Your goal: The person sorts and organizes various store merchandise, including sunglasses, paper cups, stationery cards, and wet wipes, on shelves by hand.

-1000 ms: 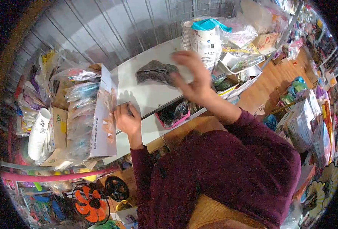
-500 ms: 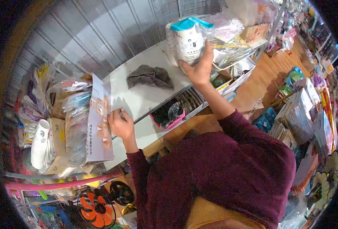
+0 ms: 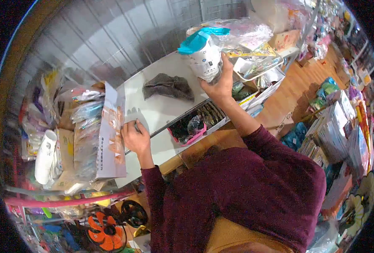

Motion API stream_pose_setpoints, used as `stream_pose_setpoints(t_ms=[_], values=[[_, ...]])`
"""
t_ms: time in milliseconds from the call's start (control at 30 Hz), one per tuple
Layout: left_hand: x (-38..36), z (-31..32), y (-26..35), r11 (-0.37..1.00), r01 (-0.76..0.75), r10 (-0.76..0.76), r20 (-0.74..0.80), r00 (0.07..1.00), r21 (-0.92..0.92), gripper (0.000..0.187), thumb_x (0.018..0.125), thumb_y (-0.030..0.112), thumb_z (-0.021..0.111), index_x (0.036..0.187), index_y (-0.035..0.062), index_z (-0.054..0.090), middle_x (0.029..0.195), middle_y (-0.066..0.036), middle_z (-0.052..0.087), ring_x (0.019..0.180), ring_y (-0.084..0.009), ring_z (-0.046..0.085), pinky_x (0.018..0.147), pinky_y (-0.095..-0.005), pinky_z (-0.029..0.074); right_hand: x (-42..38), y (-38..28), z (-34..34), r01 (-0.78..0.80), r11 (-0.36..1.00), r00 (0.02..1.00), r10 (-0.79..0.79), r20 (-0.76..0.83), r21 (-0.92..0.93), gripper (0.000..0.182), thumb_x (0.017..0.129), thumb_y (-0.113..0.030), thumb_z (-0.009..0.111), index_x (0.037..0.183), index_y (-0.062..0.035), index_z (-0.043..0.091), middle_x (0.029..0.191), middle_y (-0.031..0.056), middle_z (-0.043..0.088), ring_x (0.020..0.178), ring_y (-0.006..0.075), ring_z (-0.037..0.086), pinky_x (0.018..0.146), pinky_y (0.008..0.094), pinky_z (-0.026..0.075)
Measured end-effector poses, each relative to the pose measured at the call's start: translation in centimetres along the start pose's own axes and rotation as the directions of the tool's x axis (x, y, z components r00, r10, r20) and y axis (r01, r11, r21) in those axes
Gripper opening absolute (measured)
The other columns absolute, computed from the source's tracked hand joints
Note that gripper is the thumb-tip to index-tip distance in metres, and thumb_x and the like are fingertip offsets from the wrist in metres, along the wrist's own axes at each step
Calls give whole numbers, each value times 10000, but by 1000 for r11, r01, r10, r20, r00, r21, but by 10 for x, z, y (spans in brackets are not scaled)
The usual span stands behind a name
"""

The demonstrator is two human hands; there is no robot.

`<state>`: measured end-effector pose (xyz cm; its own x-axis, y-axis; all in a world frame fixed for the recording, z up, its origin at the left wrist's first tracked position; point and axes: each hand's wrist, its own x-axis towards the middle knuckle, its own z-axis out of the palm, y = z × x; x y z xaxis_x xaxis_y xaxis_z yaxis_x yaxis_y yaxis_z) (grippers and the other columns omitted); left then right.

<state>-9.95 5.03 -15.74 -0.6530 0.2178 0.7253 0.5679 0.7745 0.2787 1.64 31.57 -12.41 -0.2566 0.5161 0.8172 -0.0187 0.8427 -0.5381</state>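
Observation:
My right hand (image 3: pixel 220 82) grips the lower end of a plastic-wrapped white pack (image 3: pixel 204 61) with small dark printing and a turquoise top. The pack leans left over the far end of the white shelf (image 3: pixel 159 111). Its far side and my fingertips behind it are hidden. At the near left, my left hand (image 3: pixel 137 137) rests at the shelf's edge with nothing in it, fingers loosely bent and thumb apart. Just left of it stands a printed cardboard box (image 3: pixel 113 135) full of plastic-bagged goods. A crumpled dark grey cloth (image 3: pixel 169 86) lies on the shelf between my hands.
A lower shelf holds a pink basket (image 3: pixel 187 139) and boxes of small packets. A wire tray (image 3: pixel 256 69) with bagged goods stands to the right of the pack. At far left is a white paper-cup stack (image 3: pixel 46 157). An orange-bladed fan (image 3: pixel 107 231) is below.
The white pack has tilted to the left and come slightly nearer in my right hand. My left hand stays almost where it was. The view has shifted slightly.

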Motion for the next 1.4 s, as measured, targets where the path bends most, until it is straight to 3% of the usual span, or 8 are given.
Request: stream_pose_setpoints(t_ms=[133, 267, 600, 667, 767, 1200, 1333, 1400], values=[[-3, 5, -13, 999, -44, 46, -73, 996, 25, 162, 753, 204, 586, 802, 61, 644, 827, -111, 595, 815, -309, 550, 742, -409, 441, 2, -8, 4, 58, 998, 998, -58, 18, -5, 960, 571, -113, 798, 1350, -18, 245, 1330, 191, 335, 1199, 295, 391, 990, 417, 345], [-2, 2, -7, 1000, -5, 4, -94, 996, -11, 143, 742, 190, 597, 750, 50, 626, 809, -117, 592, 792, -314, 555, 731, -414, 449, 32, -39, 18, 210, 877, 978, -188, -92, 432, 959, 575, -106, 817, 1331, 27, 243, 1252, 201, 398, 1180, 313, 408, 995, 396, 338], [1, -9, -2, 997, 32, -39, -92, 995, -76, 145, 740, 158, 602, 698, 19, 601, 732, -130, 557, 742, -307, 550, 651, -399, 460, 73, -133, 67, 621, 575, 744, -646, -170, 533, 923, 522, -119, 818, 1293, 29, 332, 1226, 200, 457, 1075, 319, 482, 913, 396, 397], [1, -10, -1, 994, 50, -56, -65, 996, -101, 148, 739, 156, 600, 683, 20, 590, 728, -130, 553, 732, -305, 548, 632, -402, 459, 77, -147, 74, 615, 610, 738, -669, -92, 500, 957, 578, -151, 827, 1316, 29, 244, 1243, 170, 430, 1134, 285, 464, 954, 388, 383], [1, -9, -2, 995, 32, -41, -87, 995, -99, 157, 741, 161, 600, 676, 20, 582, 713, -127, 542, 723, -303, 542, 619, -403, 457, 81, -178, 80, 612, 513, 645, -764, -4, 602, 846, 568, -53, 798, 1282, 30, 351, 1215, 188, 466, 1093, 294, 494, 904, 376, 427], [0, -12, -3, 984, 54, -64, -53, 997, -169, 149, 754, 151, 596, 728, 5, 605, 741, -145, 565, 733, -336, 543, 671, -424, 448, 68, -246, 124, 475, 136, 294, -956, -11, 870, 803, 567, -39, 703, 1307, -68, 391, 1187, 161, 499, 1082, 353, 465, 936, 418, 378], [1, -12, -3, 989, 39, -51, -77, 996, -146, 153, 744, 149, 609, 683, 12, 580, 717, -140, 548, 719, -317, 542, 647, -413, 457, 75, -259, 114, 484, 152, 328, -945, -17, 862, 794, 571, -67, 707, 1302, -73, 396, 1192, 153, 499, 1081, 343, 469, 936, 421, 377], [0, -11, -3, 985, 57, -67, -58, 996, -164, 146, 746, 146, 603, 690, 13, 580, 731, -139, 549, 734, -315, 542, 650, -411, 457, 78, -268, 105, 483, 263, 467, -884, 8, 835, 785, 576, -96, 709, 1298, -79, 403, 1197, 140, 501, 1085, 330, 471, 936, 424, 375]])
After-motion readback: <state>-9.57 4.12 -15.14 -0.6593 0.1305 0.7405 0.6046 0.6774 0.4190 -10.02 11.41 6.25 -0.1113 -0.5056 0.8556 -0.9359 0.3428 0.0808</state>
